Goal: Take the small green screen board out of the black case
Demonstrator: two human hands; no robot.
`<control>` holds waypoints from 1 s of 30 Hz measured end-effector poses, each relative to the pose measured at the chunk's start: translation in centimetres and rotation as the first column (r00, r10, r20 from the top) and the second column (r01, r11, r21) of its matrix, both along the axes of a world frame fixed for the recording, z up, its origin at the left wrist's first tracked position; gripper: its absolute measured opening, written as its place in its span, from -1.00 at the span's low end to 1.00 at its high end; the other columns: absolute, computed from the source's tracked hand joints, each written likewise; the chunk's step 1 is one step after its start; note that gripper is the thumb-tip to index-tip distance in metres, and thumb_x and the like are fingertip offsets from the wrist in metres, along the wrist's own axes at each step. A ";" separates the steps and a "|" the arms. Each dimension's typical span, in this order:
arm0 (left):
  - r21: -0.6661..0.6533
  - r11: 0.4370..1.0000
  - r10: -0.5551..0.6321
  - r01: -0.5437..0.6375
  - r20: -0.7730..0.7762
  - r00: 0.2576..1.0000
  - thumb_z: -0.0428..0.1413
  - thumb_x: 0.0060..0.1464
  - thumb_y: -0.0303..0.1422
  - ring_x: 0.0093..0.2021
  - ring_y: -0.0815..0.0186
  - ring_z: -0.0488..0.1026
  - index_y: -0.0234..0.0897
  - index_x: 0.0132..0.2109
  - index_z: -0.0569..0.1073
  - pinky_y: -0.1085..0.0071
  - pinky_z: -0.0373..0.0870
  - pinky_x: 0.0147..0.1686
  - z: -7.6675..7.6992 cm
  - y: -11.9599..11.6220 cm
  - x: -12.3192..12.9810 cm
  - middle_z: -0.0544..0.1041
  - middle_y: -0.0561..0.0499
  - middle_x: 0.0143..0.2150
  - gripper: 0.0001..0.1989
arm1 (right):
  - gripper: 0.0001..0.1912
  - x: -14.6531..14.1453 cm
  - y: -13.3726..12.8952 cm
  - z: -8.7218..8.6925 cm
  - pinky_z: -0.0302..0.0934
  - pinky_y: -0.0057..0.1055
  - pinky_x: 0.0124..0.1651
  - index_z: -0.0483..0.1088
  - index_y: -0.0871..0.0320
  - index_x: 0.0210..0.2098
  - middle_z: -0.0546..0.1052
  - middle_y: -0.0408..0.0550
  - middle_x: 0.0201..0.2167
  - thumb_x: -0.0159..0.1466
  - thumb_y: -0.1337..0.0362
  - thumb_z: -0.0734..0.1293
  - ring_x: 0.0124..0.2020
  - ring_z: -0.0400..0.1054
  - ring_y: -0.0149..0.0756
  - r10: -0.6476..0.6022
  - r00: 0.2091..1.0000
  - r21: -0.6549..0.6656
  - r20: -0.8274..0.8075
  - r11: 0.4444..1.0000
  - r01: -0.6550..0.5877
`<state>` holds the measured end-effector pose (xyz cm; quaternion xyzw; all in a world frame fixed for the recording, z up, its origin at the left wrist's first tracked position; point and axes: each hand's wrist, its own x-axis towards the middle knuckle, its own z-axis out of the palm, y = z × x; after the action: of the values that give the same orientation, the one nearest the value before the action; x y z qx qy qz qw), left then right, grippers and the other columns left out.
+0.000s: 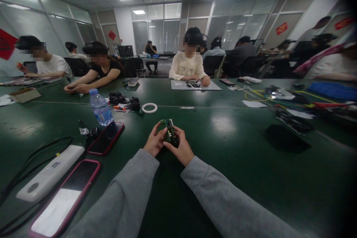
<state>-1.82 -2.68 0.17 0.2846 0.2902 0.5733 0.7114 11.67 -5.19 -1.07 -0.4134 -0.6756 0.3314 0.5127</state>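
Both hands meet over the green table (223,178), closed around a small green circuit board (169,130) with dark and pale parts on it. My left hand (155,140) grips the board's left side, its thumb lying across the front. On the right side, my right hand (180,145) holds it between thumb and fingers. Part of the board is hidden behind the fingers. Its finer details are too small to make out.
To the left stand a water bottle (100,108), a dark phone (106,139), a white handheld device (51,173) and a pink-cased phone (67,200). Ahead lie a white tape ring (149,108) and black cable bundles (124,101). A person (189,61) sits opposite; tangled cables (279,95) lie right.
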 end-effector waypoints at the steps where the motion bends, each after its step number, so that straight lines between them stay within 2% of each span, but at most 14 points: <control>1: 0.016 1.000 0.008 -0.007 -0.021 1.000 0.25 -0.12 -0.41 -0.30 0.35 0.49 -0.07 0.13 0.27 0.41 0.41 -0.29 0.0 0.0 0.1 0.51 -0.01 -0.16 -0.37 | -0.22 0.0 0.1 -0.2 0.21 -0.23 0.02 -0.02 0.20 0.16 0.30 0.07 -0.05 0.08 0.15 0.41 -0.08 0.28 -0.25 -0.015 1.000 -0.014 -0.011 1.000 0.014; 5: 0.049 0.999 -0.003 0.007 -0.096 0.995 0.25 -0.11 -0.38 -0.21 0.32 0.48 -0.04 0.12 0.30 0.38 0.41 -0.24 0.0 -0.2 0.4 0.46 -0.04 -0.05 -0.40 | -0.28 0.3 0.9 -0.9 0.23 -0.21 -0.02 0.01 0.21 0.12 0.33 0.05 -0.13 0.09 0.12 0.39 -0.12 0.29 -0.25 -0.058 0.990 -0.063 -0.127 0.997 0.050; 9: 0.082 0.996 -0.029 0.036 -0.081 0.996 0.22 -0.06 -0.37 -0.13 0.30 0.47 -0.02 0.15 0.26 0.31 0.39 -0.12 0.1 -0.3 0.2 0.44 -0.06 -0.01 -0.39 | -0.35 1.0 1.6 -0.8 0.26 -0.22 -0.04 0.07 0.18 0.07 0.34 0.08 -0.08 0.11 0.06 0.37 -0.08 0.29 -0.23 0.000 0.933 -0.187 -0.361 0.980 -0.072; 11: 0.079 0.996 -0.026 0.031 -0.055 0.998 0.21 -0.05 -0.38 -0.13 0.30 0.47 -0.02 0.17 0.23 0.29 0.38 -0.09 0.1 -0.3 0.2 0.45 -0.05 -0.03 -0.38 | -0.37 1.6 1.9 -0.3 0.30 -0.21 -0.09 0.10 0.15 0.04 0.35 0.06 -0.07 0.09 0.07 0.38 -0.11 0.32 -0.22 0.037 0.862 -0.286 -0.505 0.935 -0.208; 15: 0.035 0.999 -0.018 0.018 -0.019 1.000 0.22 -0.05 -0.39 -0.14 0.29 0.47 -0.17 0.12 0.28 0.31 0.39 -0.11 0.2 0.0 0.3 0.47 -0.10 -0.08 -0.44 | -0.57 2.8 1.9 1.1 0.33 -0.19 -0.15 0.23 0.21 -0.10 0.43 0.04 -0.22 0.09 0.17 0.37 -0.25 0.38 -0.22 0.062 0.708 -0.394 -0.704 0.795 -0.462; 19: 0.008 0.999 -0.046 0.046 -0.037 0.998 0.21 -0.03 -0.36 -0.19 0.32 0.47 -0.33 -0.02 0.39 0.39 0.41 -0.16 0.3 0.1 0.5 0.48 -0.15 -0.09 -0.60 | -0.75 3.1 1.4 2.1 0.34 -0.24 -0.13 0.33 0.26 -0.22 0.46 0.07 -0.30 0.16 0.22 0.26 -0.26 0.39 -0.25 0.042 0.653 -0.435 -0.756 0.714 -0.549; 24: 0.026 0.998 -0.055 0.056 -0.061 0.997 0.22 -0.06 -0.34 -0.32 0.40 0.46 -0.37 -0.10 0.45 0.48 0.42 -0.30 -0.1 0.2 0.4 0.51 -0.12 -0.19 -0.66 | -0.73 2.7 0.6 2.5 0.31 -0.26 -0.05 0.34 0.27 -0.19 0.46 0.09 -0.25 0.20 0.23 0.19 -0.22 0.39 -0.26 0.041 0.602 -0.447 -0.798 0.628 -0.636; 27: 0.044 0.998 -0.050 0.053 -0.075 0.996 0.24 -0.08 -0.34 -0.38 0.43 0.45 -0.35 -0.07 0.45 0.50 0.40 -0.38 -0.5 0.3 0.4 0.52 -0.11 -0.22 -0.62 | -0.69 2.5 0.6 2.4 0.28 -0.16 -0.01 0.34 0.29 -0.17 0.45 0.12 -0.22 0.18 0.22 0.17 -0.17 0.38 -0.20 0.046 0.616 -0.449 -0.786 0.642 -0.621; 30: 0.069 0.997 -0.041 0.046 -0.071 0.997 0.25 -0.10 -0.36 -0.27 0.35 0.48 -0.33 -0.04 0.44 0.42 0.42 -0.26 -0.4 0.3 0.5 0.50 -0.13 -0.13 -0.58 | -0.70 2.4 0.9 2.0 0.28 -0.11 -0.01 0.34 0.27 -0.21 0.44 0.11 -0.21 0.17 0.19 0.20 -0.17 0.37 -0.18 0.036 0.660 -0.448 -0.750 0.706 -0.549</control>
<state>-1.36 -2.42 -0.25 0.3356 0.2882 0.5572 0.7027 14.07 -4.31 0.94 -0.2835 -0.3368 0.7544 0.4869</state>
